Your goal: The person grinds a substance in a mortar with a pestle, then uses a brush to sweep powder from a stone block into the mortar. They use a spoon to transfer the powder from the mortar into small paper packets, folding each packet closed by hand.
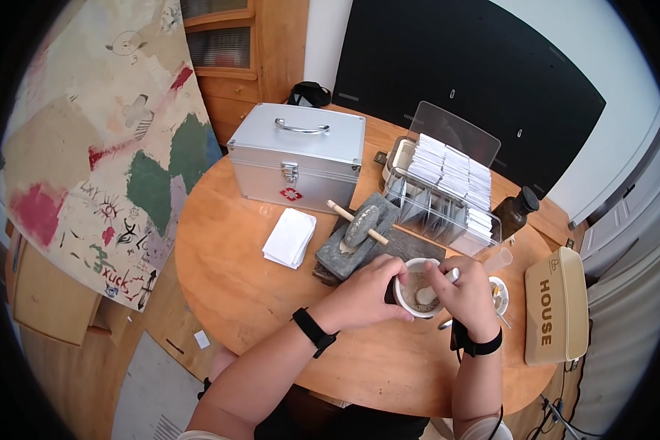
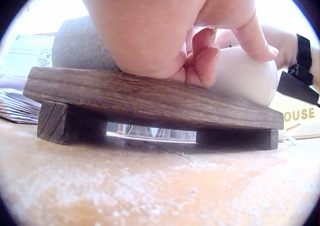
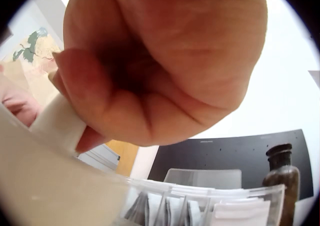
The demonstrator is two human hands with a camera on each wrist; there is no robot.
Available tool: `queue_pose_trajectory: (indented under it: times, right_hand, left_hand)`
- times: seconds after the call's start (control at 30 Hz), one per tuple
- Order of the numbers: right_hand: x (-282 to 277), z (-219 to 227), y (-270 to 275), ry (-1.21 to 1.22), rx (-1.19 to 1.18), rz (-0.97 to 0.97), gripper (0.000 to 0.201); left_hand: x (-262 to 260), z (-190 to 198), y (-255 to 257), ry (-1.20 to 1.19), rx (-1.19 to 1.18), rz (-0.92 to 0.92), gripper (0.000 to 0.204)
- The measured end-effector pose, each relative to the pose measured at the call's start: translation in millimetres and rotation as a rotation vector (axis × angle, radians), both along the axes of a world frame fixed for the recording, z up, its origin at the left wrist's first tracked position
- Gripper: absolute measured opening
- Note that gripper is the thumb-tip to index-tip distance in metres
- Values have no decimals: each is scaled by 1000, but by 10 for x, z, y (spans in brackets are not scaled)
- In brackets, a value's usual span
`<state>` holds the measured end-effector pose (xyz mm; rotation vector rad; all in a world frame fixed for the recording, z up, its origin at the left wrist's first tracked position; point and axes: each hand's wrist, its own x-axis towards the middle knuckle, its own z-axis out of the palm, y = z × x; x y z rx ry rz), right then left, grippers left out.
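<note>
A white, smooth, round-walled ceramic mortar [image 2: 247,80] sits right of centre toward the near edge of the round, orange-brown wooden surface [image 1: 227,293], with grainy beige-brown powder [image 1: 411,284] inside. The left hand [image 1: 363,292] holds its side, fingers curved against the wall. The right hand's [image 1: 468,292] fingers are wrapped around a smooth white pestle [image 1: 426,295], its rounded head in the powder. The hands cover part of the mortar, so whether it rests on the dark-brown, grained wooden board [image 2: 150,98] on block feet cannot be told.

Left of the mortar stands a rough grey stone trough [image 1: 331,257] with a stone wheel [image 1: 362,226] on a pale wooden rod [image 1: 336,208]. Toward the far edge are a silver, ribbed-edge metal case [image 1: 271,176] with a red emblem and a clear plastic box [image 1: 474,243] packed with white packets [image 1: 447,169]. Near the right edge stand a dark-brown glass bottle [image 1: 515,215] and a cream rounded box [image 1: 557,308] lettered HOUSE; white papers [image 1: 290,237] lie left of the trough
</note>
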<state>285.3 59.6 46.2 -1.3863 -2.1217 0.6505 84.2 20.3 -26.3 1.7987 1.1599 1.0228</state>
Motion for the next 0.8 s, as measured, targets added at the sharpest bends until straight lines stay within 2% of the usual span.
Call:
queue_pose_trajectory:
  times: [0.13,0.2,0.23,0.27,0.33,0.37,0.43,0.47,0.53,0.67,0.73,0.8]
  right_hand:
    - [-82,-38,4,34,178,-36,24]
    - [-105,-144,36,217,270,211,25]
    - [-98,-70,-7,181,167,225,25]
    - [-69,-44,-16,182,167,225,25]
    - [11,-15,-9,106,-72,148,24]
    - [15,-5,-4,106,-72,150,24]
    - [16,10,5,-27,67,-29,24]
    - [2,-24,15,-27,67,-29,24]
    - [-49,-122,35,133,266,82,26]
    - [-64,-49,-11,185,135,233,26]
    - [38,-45,8,67,-70,120,23]
    - [38,-39,18,18,13,51,22]
  left_hand:
    - [1,-26,4,10,44,-1,60]
    - [18,-57,14,15,67,13,60]
    - [22,-64,16,19,90,29,60]
    - [16,-48,14,20,90,30,60]
    - [0,6,3,12,7,-7,60]
    - [-3,16,-3,11,8,-5,60]
    - [-4,29,-9,1,-27,-12,60]
    - [-3,17,-6,1,-27,-12,60]
    - [0,-29,5,6,44,-2,60]
    - [8,-43,14,10,65,16,59]
    - [-6,2,2,-20,-12,-22,59]
    - [-10,30,-8,-16,-27,-22,59]
